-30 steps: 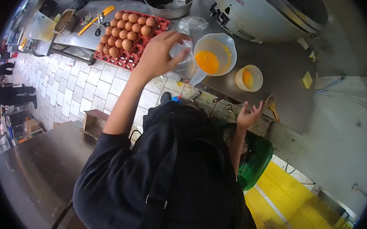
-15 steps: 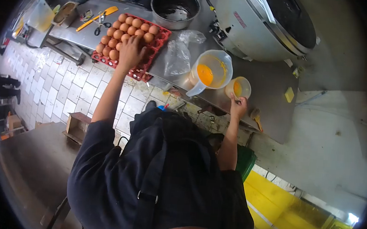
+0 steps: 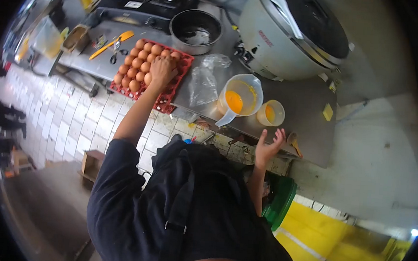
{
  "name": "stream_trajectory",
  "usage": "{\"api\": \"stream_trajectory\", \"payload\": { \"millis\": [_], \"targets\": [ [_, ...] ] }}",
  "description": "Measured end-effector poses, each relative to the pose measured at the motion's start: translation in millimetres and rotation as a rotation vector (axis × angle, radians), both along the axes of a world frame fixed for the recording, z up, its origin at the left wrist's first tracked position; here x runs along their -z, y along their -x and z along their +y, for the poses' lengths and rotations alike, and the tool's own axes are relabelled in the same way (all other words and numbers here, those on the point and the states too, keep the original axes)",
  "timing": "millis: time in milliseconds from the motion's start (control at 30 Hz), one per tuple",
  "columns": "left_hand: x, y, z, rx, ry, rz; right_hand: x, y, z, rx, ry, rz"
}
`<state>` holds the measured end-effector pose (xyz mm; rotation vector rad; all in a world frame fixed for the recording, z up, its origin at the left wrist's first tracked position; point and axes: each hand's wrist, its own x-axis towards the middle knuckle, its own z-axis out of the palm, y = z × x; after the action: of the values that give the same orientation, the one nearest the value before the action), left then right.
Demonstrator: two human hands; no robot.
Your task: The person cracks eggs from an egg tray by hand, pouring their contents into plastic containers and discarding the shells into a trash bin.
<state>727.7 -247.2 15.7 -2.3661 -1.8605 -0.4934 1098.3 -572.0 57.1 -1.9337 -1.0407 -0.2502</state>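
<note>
Brown eggs (image 3: pixel 136 63) fill much of a red egg tray (image 3: pixel 180 78) at the counter's front edge. My left hand (image 3: pixel 161 72) reaches over the tray's right side, its fingers curled down around an egg that they largely hide. Nothing is in my right hand (image 3: pixel 269 148), held palm up with fingers apart just in front of a small clear plastic cup (image 3: pixel 279 117). That cup stands upright with orange-yellow egg inside. Beside it is a larger translucent measuring jug (image 3: pixel 245 84), also holding orange-yellow egg, its handle towards me.
A crumpled plastic bag (image 3: pixel 203 86) lies between tray and jug. Behind are a dark round pan (image 3: pixel 195 44) and a large rice cooker (image 3: pixel 268 42). An orange spatula (image 3: pixel 109 46) and scissors (image 3: pixel 117 55) lie left; a wooden-looking brush or spoon (image 3: pixel 295 145) sits at the right edge.
My right hand has let go of the small cup and drawn back towards me, its fingers spreading. The left hand stays at the eggs, reaching slightly farther over. The camera view has shifted.
</note>
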Motion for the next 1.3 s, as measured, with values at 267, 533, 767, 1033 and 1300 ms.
{"api": "stream_trajectory", "payload": {
  "millis": [267,533,767,1033,1300],
  "targets": [
    [-88,-26,-78,0.024,-0.14,-0.89,-73,80,11,-0.346,-0.236,-0.266],
    [-136,-115,-236,0.833,0.183,-1.037,-44,100,16,-0.791,-0.214,-0.088],
    [-137,-168,-242,0.822,0.523,-0.962,-37,50,-15,-0.538,-0.069,-0.266],
    [-156,-216,-248,0.84,0.544,-0.788,33,-42,-38,-0.204,-0.087,-0.037],
    [-154,-257,-226,0.908,0.625,-0.537,89,-104,-41,-0.143,0.19,-0.049]
  ]
}}
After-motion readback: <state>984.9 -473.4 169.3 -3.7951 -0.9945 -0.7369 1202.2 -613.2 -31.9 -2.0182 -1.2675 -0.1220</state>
